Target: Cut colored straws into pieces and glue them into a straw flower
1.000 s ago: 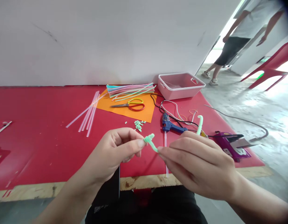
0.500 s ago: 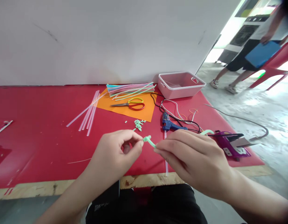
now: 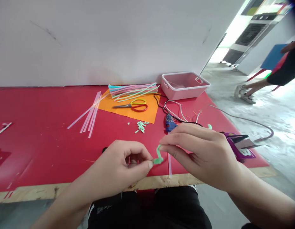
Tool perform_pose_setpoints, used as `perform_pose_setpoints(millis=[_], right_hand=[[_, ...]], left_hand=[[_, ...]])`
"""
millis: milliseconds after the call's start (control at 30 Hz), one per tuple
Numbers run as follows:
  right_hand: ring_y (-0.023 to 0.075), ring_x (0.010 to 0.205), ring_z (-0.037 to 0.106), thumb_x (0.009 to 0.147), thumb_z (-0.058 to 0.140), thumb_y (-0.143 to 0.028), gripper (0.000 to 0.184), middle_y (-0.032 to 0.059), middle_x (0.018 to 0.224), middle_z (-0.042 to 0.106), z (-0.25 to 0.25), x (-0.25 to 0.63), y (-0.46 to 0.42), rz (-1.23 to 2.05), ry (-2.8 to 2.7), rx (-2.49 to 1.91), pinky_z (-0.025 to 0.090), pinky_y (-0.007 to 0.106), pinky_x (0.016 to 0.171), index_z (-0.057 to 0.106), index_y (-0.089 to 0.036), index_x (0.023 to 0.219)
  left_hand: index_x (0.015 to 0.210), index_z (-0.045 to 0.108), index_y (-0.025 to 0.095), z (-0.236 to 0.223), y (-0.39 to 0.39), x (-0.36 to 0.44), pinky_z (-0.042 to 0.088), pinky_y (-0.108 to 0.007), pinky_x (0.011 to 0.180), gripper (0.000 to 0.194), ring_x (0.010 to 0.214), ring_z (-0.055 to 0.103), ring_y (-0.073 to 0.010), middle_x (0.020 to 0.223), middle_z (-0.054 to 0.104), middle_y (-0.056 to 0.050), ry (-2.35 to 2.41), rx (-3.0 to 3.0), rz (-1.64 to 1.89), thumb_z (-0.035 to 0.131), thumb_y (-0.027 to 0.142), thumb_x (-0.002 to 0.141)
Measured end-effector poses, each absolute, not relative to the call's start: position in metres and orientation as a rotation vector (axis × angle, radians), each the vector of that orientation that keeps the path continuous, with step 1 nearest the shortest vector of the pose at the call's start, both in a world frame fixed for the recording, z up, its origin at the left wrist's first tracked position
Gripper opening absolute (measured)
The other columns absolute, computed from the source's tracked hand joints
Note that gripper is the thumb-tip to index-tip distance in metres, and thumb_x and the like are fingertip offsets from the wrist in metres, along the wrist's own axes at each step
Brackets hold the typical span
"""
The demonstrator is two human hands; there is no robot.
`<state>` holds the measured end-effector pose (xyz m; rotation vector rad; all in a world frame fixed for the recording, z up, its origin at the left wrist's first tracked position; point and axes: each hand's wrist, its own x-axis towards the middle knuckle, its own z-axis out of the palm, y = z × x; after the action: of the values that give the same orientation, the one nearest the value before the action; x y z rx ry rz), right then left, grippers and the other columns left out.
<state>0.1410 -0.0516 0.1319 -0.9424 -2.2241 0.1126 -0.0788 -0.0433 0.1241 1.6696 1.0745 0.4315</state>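
The green stem [image 3: 158, 153] spans the gap between the hands, above the near part of the red table [image 3: 44, 136]. The left hand [image 3: 128, 163] pinches its curled lower end between thumb and forefinger; the right hand [image 3: 200, 152] grips its upper end, thumb against fingertips. The curl is small and blurred, so its winding is hard to make out. A green tip [image 3: 209, 126] shows past the right knuckles; the hand hides whatever joins it to the stem. That hand also covers the handle of the glue gun [image 3: 170, 123]. A dark thing [image 3: 104, 149] mostly disappears behind the left hand, and a person [image 3: 284, 68] at far right is cut off by the frame.

The table's wooden edge [image 3: 152, 182] passes just nearer than the fingertips. Red surface separates the left hand from the glue sticks [image 3: 92, 117]; green bits [image 3: 140, 126] lie farther off, short of the orange sheet [image 3: 151, 111].
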Motion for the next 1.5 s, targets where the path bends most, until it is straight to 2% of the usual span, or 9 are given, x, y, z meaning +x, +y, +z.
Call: perform_pose_setpoints(millis=[167, 300, 400, 533, 733, 900, 1100, 1267, 1500], right_hand=[[0.0129, 0.068, 0.059, 0.092, 0.055, -0.016, 0.011, 0.0031, 0.076, 0.065, 0.128, 0.135, -0.061, 0.072, -2.297, -0.928, 0.05, 0.027, 0.066, 0.066, -0.017, 0.089], [0.0128, 0.068, 0.057, 0.09, 0.053, -0.011, 0.013, 0.0046, 0.077, 0.063, 0.121, 0.138, -0.06, 0.222, -2.258, -0.914, 0.049, 0.026, 0.065, 0.065, -0.013, 0.094], [0.0122, 0.069, 0.057, 0.091, 0.052, -0.011, 0.015, 0.0045, 0.079, 0.063, 0.117, 0.143, -0.052, 0.345, -2.241, -0.922, 0.049, 0.025, 0.063, 0.066, -0.014, 0.095], [0.0104, 0.07, 0.058, 0.089, 0.062, -0.018, 0.006, 0.0019, 0.077, 0.066, 0.117, 0.147, -0.039, 0.412, -2.246, -0.923, 0.048, 0.021, 0.064, 0.068, -0.016, 0.088], [0.0117, 0.067, 0.054, 0.09, 0.061, -0.02, 0.012, 0.0021, 0.074, 0.064, 0.126, 0.14, -0.047, 0.156, -2.319, -0.932, 0.045, 0.025, 0.065, 0.065, -0.015, 0.08], [0.0131, 0.069, 0.055, 0.092, 0.055, -0.014, 0.01, 0.0041, 0.077, 0.064, 0.12, 0.133, -0.057, 0.174, -2.323, -0.899, 0.046, 0.026, 0.066, 0.065, -0.013, 0.091], [0.0127, 0.075, 0.058, 0.091, 0.055, -0.013, 0.011, 0.0052, 0.084, 0.064, 0.109, 0.143, -0.046, 0.337, -2.266, -0.929, 0.048, 0.024, 0.068, 0.066, -0.013, 0.096], [0.0128, 0.076, 0.057, 0.091, 0.057, -0.016, 0.01, 0.0036, 0.082, 0.065, 0.122, 0.143, -0.045, 0.245, -2.278, -0.947, 0.047, 0.025, 0.07, 0.065, -0.015, 0.087], [0.0147, 0.072, 0.054, 0.088, 0.056, -0.008, 0.011, 0.0046, 0.08, 0.063, 0.125, 0.132, -0.061, 0.068, -2.357, -0.903, 0.043, 0.027, 0.064, 0.066, -0.013, 0.09]], left_hand=[[0.08, 0.07, 0.019, 0.121, -0.037, -0.078, 0.045, -0.021, 0.052, 0.017, 0.059, 0.057, -0.012, 0.069, 0.068, 0.0, 1.247, 1.797, 0.675, 0.059, 0.032, 0.084], [0.076, 0.069, 0.019, 0.125, -0.034, -0.085, 0.04, -0.019, 0.044, 0.014, 0.049, 0.051, -0.0086, 0.06, 0.062, 0.002, 1.197, 1.608, 0.776, 0.065, 0.032, 0.08], [0.072, 0.067, 0.021, 0.125, -0.036, -0.089, 0.036, -0.018, 0.04, 0.014, 0.042, 0.043, -0.0059, 0.053, 0.055, 0.004, 1.062, 1.476, 0.706, 0.066, 0.033, 0.08], [0.076, 0.067, 0.021, 0.122, -0.041, -0.088, 0.041, -0.02, 0.046, 0.015, 0.049, 0.052, -0.0092, 0.059, 0.06, 0.002, 0.968, 1.517, 0.473, 0.063, 0.034, 0.082], [0.076, 0.068, 0.02, 0.115, -0.039, -0.08, 0.037, -0.02, 0.048, 0.018, 0.054, 0.05, -0.0098, 0.062, 0.061, 0.003, 1.185, 1.912, 0.459, 0.056, 0.03, 0.085], [0.088, 0.069, 0.021, 0.116, -0.034, -0.081, 0.044, -0.02, 0.057, 0.019, 0.065, 0.058, -0.0111, 0.076, 0.068, 0.002, 1.317, 1.771, 0.699, 0.059, 0.037, 0.086], [0.077, 0.066, 0.02, 0.124, -0.037, -0.089, 0.037, -0.016, 0.046, 0.017, 0.05, 0.046, -0.0062, 0.058, 0.054, 0.006, 1.024, 1.544, 0.6, 0.064, 0.035, 0.084], [0.076, 0.065, 0.02, 0.124, -0.04, -0.087, 0.037, -0.017, 0.048, 0.014, 0.053, 0.049, -0.0065, 0.062, 0.058, 0.005, 0.961, 1.785, 0.4, 0.058, 0.027, 0.086], [0.08, 0.067, 0.022, 0.119, -0.039, -0.08, 0.036, -0.017, 0.049, 0.015, 0.054, 0.048, -0.0062, 0.064, 0.061, 0.006, 1.246, 2.005, 0.606, 0.057, 0.031, 0.088]])
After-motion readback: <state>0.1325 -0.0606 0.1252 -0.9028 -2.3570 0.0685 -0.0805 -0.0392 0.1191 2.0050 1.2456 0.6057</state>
